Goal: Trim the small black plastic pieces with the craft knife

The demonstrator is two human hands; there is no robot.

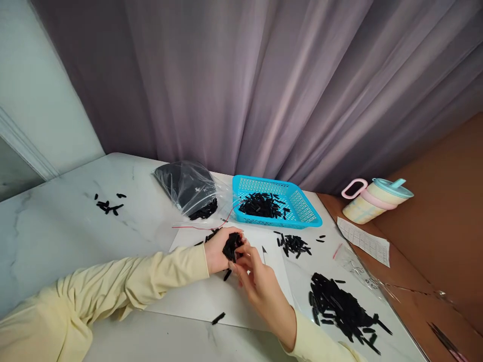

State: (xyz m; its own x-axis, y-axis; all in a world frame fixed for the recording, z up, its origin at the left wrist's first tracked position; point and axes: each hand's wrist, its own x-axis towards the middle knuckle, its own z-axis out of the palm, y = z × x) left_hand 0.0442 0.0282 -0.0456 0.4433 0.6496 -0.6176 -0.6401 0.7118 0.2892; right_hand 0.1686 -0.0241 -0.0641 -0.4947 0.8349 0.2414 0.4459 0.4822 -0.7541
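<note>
My left hand (220, 246) is curled around a bunch of small black strips (232, 245) above a white sheet of paper (188, 296). Close against it, my right hand (256, 276) has its thumb and fingers bent together at the bunch; whether a single strip is between them is hidden. A few loose black strips lie on the paper under and beside the left hand. One more strip (218, 318) rests at the paper's near edge. Behind the hands, a blue plastic basket (302, 221) holds a heap of the same strips.
A clear plastic bag (188, 188) with black contents lies left of the basket. Piles of strips (339, 306) spread at right, with a smaller cluster (107, 206) far left. A tumbler (372, 201), a printed slip (364, 241) and tweezers-like tool (447, 342) are on the brown surface.
</note>
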